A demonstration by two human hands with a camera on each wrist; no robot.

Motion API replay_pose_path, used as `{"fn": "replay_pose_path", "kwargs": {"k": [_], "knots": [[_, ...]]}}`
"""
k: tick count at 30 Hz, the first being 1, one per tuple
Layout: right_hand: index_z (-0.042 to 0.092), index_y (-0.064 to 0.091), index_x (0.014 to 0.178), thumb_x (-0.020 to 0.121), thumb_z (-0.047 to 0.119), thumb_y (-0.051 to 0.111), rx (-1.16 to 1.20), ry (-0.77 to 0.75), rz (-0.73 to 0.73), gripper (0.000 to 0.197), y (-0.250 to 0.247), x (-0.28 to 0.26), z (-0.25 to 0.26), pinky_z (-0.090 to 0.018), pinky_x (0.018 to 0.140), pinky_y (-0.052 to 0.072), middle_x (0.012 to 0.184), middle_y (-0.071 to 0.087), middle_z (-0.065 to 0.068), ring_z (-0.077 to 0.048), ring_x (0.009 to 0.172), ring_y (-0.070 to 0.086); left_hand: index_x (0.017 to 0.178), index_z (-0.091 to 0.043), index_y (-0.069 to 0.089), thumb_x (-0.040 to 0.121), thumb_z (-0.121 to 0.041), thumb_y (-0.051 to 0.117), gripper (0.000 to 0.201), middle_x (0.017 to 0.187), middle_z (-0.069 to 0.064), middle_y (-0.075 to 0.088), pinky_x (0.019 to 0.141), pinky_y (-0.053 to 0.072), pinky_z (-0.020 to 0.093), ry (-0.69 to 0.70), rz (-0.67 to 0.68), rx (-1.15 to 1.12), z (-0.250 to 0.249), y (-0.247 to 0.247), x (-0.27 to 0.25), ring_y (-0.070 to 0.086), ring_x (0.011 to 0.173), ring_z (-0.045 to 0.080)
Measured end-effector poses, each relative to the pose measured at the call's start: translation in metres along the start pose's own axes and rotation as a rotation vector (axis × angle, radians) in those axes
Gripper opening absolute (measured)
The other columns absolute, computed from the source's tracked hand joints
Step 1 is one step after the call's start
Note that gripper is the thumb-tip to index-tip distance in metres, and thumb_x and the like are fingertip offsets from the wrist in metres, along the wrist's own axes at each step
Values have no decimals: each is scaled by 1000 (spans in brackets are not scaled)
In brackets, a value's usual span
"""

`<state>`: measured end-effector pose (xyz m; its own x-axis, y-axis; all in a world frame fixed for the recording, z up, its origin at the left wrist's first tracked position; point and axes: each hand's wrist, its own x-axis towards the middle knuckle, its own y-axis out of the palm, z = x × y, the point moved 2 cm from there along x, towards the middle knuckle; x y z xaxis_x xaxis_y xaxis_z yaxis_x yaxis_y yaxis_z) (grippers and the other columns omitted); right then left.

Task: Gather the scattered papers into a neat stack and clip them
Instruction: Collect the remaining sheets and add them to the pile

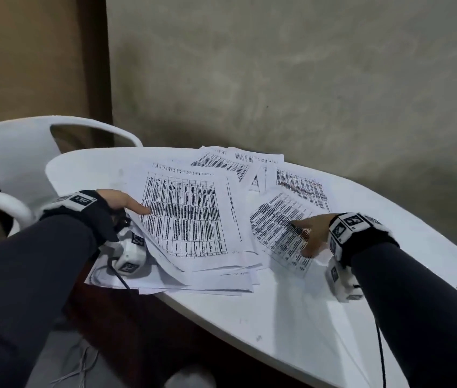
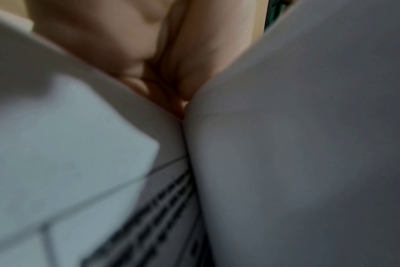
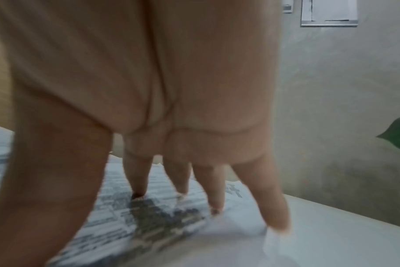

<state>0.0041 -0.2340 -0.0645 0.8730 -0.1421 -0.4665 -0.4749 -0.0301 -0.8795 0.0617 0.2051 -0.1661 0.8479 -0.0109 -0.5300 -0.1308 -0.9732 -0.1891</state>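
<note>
Left hand [image 1: 122, 201] pinches the gathered pile [image 1: 193, 219] at the table's [image 1: 277, 317] left edge. Right hand [image 1: 312, 232], fingers straight, presses a loose sheet [image 1: 277, 228] just right of the pile, long axis toward it.

papers [image 1: 188, 217] strewn on table [image 1: 291, 312], chair [image 1: 11, 152] behind-left
</note>
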Motion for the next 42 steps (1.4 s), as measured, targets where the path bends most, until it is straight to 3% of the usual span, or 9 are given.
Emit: {"fn": "replay_pose_path", "kwargs": {"k": [2,7,14,20,25,29,31,34,42], "knots": [[24,12,150,75,34,74,-83,85,-130,98,-1,7,-7,-40,112,31,157,18,-14,-31,140,30,131,-3,54,27,-21,97,114,142,20,47,106,36,55,17,3,-9,1,-1,6,44,130,40],[14,31,143,92,47,47,-96,221,-283,63,13,-3,-17,-38,108,35,147,37,-14,-30,133,40,129,-1,54,23,-17,97,115,135,22,49,105,35,57,18,2,-64,0,4,-5,45,129,40],[3,14,146,59,53,80,191,378,-213,120,7,11,-19,-42,103,41,144,44,-14,-33,130,45,123,0,59,18,-17,97,113,126,23,56,107,33,59,60,8,-70,-10,15,-22,53,117,40],[0,12,143,65,13,83,729,376,-448,106,-8,28,-38,-45,104,41,135,48,-23,-37,124,48,103,-13,66,77,-2,70,29,97,6,74,94,44,39,372,-2,-131,-44,36,-56,62,95,28],[-6,56,103,72,23,75,850,406,-581,46,-31,36,-61,-34,80,50,82,61,-14,-28,79,58,108,-11,63,82,14,54,38,76,-9,76,105,39,50,467,-11,-230,-77,42,-40,58,114,34],[5,67,102,81,31,67,706,332,-447,34,-28,50,-53,-23,62,43,102,66,-15,-21,77,56,99,-8,62,84,13,53,27,58,-4,72,84,43,34,351,-26,-79,-92,66,-32,62,93,33],[17,69,84,77,43,68,570,336,-358,27,-26,56,-48,-24,71,46,109,69,-11,-22,84,62,105,1,65,80,2,65,25,80,13,74,83,46,35,283,-82,99,-89,67,-14,62,85,33],[18,65,115,82,41,66,416,314,-290,39,-28,52,-41,-33,97,45,132,57,-8,-28,118,56,116,5,62,78,-5,70,40,120,23,64,100,47,48,219,-133,237,-79,60,19,60,111,39],[35,69,104,59,64,67,288,352,-252,53,-27,78,-40,-41,95,51,119,66,2,-25,102,65,123,5,57,74,-1,72,51,126,21,61,107,40,48,170,-52,100,-74,62,14,56,117,39]]}}
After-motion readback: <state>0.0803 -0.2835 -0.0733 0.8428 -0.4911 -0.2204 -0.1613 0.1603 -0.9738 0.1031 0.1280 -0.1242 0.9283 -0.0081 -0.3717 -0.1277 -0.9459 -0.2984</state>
